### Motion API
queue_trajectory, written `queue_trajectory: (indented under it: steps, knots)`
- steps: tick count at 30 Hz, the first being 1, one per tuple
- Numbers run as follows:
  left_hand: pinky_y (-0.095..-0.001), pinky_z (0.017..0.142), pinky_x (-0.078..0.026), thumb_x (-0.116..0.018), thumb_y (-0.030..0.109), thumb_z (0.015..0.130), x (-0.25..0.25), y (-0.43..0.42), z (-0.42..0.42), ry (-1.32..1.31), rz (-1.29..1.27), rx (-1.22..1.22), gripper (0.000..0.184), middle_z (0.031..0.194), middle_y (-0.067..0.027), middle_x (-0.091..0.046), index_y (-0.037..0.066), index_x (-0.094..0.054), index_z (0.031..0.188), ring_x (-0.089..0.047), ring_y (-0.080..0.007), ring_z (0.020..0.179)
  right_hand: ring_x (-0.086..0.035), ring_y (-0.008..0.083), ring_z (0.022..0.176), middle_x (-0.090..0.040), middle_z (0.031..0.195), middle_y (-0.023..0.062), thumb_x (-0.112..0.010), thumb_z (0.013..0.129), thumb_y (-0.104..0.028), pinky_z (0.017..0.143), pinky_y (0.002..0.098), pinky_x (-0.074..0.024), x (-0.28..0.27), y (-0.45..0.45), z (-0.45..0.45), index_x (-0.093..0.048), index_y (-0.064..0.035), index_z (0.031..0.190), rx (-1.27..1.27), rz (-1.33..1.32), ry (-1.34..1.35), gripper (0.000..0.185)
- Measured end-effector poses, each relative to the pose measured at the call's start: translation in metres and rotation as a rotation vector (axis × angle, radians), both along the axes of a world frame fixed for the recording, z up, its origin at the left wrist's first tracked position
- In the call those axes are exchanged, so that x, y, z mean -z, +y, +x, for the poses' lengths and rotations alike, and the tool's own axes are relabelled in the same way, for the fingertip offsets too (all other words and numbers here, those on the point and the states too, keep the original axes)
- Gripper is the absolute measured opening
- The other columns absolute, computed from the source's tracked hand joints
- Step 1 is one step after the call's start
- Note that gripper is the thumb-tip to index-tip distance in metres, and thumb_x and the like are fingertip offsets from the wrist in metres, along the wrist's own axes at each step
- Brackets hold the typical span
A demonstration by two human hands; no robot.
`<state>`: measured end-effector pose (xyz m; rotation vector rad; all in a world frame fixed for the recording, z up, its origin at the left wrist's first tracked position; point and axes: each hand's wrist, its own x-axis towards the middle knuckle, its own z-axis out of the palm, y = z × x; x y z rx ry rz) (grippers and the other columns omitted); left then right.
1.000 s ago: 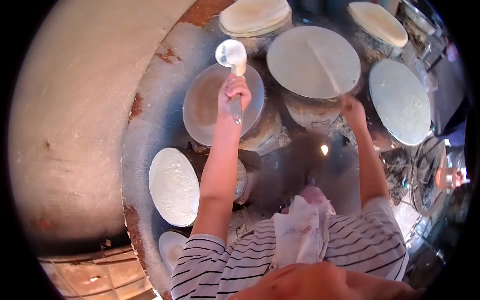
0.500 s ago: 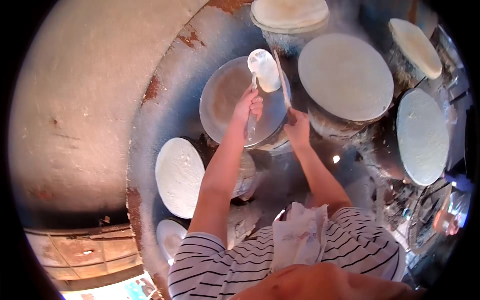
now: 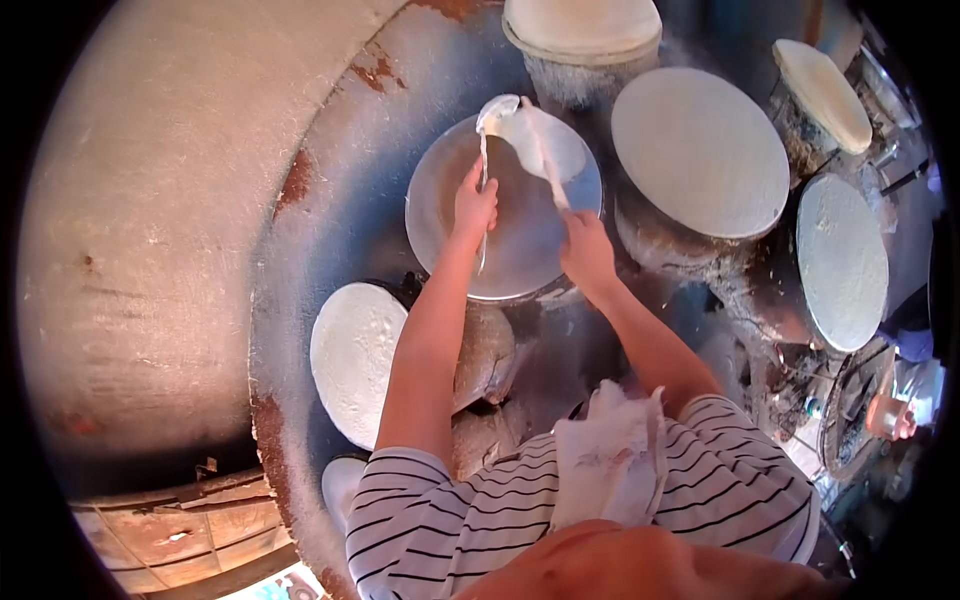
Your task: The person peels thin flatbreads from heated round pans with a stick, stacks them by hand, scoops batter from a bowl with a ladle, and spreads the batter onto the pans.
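My left hand (image 3: 475, 207) is closed round the long handle of a ladle (image 3: 495, 113). The ladle's bowl is tipped on its side over the far part of a round griddle (image 3: 525, 262). White batter (image 3: 568, 155) lies on the griddle's far right, stretching from beside the bowl. In my right hand (image 3: 588, 252) is a thin, flat wooden spreader (image 3: 545, 160), its blade slanting across the batter. Its tip is near the ladle's bowl; I cannot tell if they touch.
Round white-topped griddles surround me: one right (image 3: 700, 155), one far right (image 3: 843, 262), one at the back (image 3: 583, 25) and one lower left (image 3: 355, 350). A thick, pale disc (image 3: 822, 95) sits tilted at the back right. A large curved wall (image 3: 170, 220) fills the left.
The ladle's bowl has moved left and tipped from facing up to sideways. The spreader has swung left over the batter. The batter now covers a wider patch of the griddle.
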<state>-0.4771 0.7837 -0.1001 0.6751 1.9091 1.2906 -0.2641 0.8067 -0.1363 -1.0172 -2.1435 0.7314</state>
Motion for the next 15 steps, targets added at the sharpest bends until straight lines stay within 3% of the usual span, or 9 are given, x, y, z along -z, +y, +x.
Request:
queue_trajectory:
  steps: [1, 2, 5, 6, 9, 10, 13, 14, 15]
  knots:
    - [-0.0257, 0.034, -0.035, -0.052, 0.014, 0.092, 0.001, -0.005, 0.0, 0.082, -0.037, -0.019, 0.053, 0.064, -0.0003, -0.049, 0.026, -0.037, 0.141, -0.04, -0.0085, 0.039, -0.054, 0.033, 0.099, -0.057, 0.106, 0.0133, -0.057, 0.068, 0.002, 0.081, 0.0388, -0.0487, -0.004, 0.011, 0.002, -0.059, -0.0023, 0.109, -0.007, 0.041, -0.023, 0.042]
    - [-0.0309, 0.04, -0.042, -0.051, 0.018, 0.092, -0.002, -0.007, 0.0, 0.316, -0.129, -0.034, 0.049, 0.063, -0.0042, -0.053, 0.026, -0.041, 0.139, -0.05, -0.0166, 0.043, -0.054, 0.0331, 0.099, -0.058, 0.104, 0.0125, -0.058, 0.068, 0.002, 0.081, 0.0385, -0.0487, -0.008, 0.022, 0.005, -0.06, -0.0029, 0.109, -0.009, 0.071, -0.036, 0.041]
    - [-0.0447, 0.058, -0.052, -0.055, 0.021, 0.088, 0.027, -0.027, -0.027, 1.036, 0.072, -0.035, 0.053, 0.093, -0.0137, -0.067, 0.032, -0.041, 0.137, -0.063, -0.0325, 0.062, -0.056, 0.0312, 0.097, -0.06, 0.102, 0.0101, -0.059, 0.067, 0.001, 0.08, 0.0379, -0.0486, -0.011, 0.027, 0.043, -0.064, -0.0052, 0.102, 0.067, 0.066, -0.075, 0.036]
    - [-0.0479, 0.068, -0.051, -0.054, 0.022, 0.089, 0.023, -0.037, -0.029, 1.025, 0.0, 0.014, 0.052, 0.1, -0.0148, -0.065, 0.033, -0.039, 0.138, -0.063, -0.0359, 0.075, -0.057, 0.0314, 0.095, -0.06, 0.101, 0.0108, -0.059, 0.068, 0.001, 0.08, 0.0382, -0.0485, -0.002, 0.02, 0.043, -0.064, -0.0048, 0.102, 0.041, 0.024, -0.027, 0.035]
    - [-0.0452, 0.067, -0.051, -0.054, 0.022, 0.089, -0.009, -0.043, -0.014, 0.972, -0.496, 0.052, 0.053, 0.105, -0.0107, -0.065, 0.034, -0.037, 0.138, -0.064, -0.0325, 0.077, -0.058, 0.0327, 0.091, -0.061, 0.098, 0.0119, -0.058, 0.068, 0.0, 0.08, 0.0391, -0.0487, 0.003, 0.013, 0.011, -0.065, -0.0043, 0.1, -0.037, -0.004, 0.033, 0.033]
    - [-0.0432, 0.067, -0.051, -0.054, 0.021, 0.089, -0.008, -0.044, -0.013, 0.983, -0.522, 0.05, 0.057, 0.11, -0.0093, -0.064, 0.033, -0.033, 0.141, -0.065, -0.0307, 0.081, -0.058, 0.0315, 0.092, -0.061, 0.098, 0.0105, -0.058, 0.069, -0.001, 0.079, 0.0385, -0.0494, 0.009, 0.022, -0.003, -0.066, -0.0053, 0.099, -0.054, 0.011, 0.069, 0.031]
    - [-0.0425, 0.067, -0.051, -0.054, 0.02, 0.089, 0.013, -0.056, -0.026, 1.142, -0.267, -0.016, 0.055, 0.11, -0.0126, -0.064, 0.03, -0.036, 0.14, -0.065, -0.0307, 0.08, -0.058, 0.0298, 0.092, -0.061, 0.097, 0.0087, -0.058, 0.069, -0.002, 0.079, 0.0375, -0.0499, -0.032, 0.043, 0.021, -0.066, -0.0063, 0.099, -0.027, 0.143, -0.087, 0.03]
    - [-0.0411, 0.068, -0.051, -0.054, 0.019, 0.089, 0.019, -0.065, -0.029, 1.17, -0.163, -0.052, 0.053, 0.114, -0.0123, -0.062, 0.028, -0.039, 0.139, -0.065, -0.0304, 0.083, -0.058, 0.0283, 0.093, -0.061, 0.097, 0.0072, -0.059, 0.069, -0.003, 0.078, 0.0372, -0.0502, -0.022, 0.047, 0.029, -0.066, -0.007, 0.099, 0.011, 0.061, -0.051, 0.031]
    - [-0.0403, 0.065, -0.051, -0.055, 0.018, 0.089, 0.029, -0.076, -0.026, 1.067, -0.104, -0.086, 0.053, 0.109, -0.0115, -0.064, 0.028, -0.04, 0.139, -0.065, -0.0287, 0.078, -0.057, 0.0286, 0.093, -0.061, 0.097, 0.0077, -0.058, 0.069, -0.002, 0.078, 0.0379, -0.0501, -0.014, 0.045, 0.033, -0.066, -0.0068, 0.098, 0.038, 0.076, -0.053, 0.03]
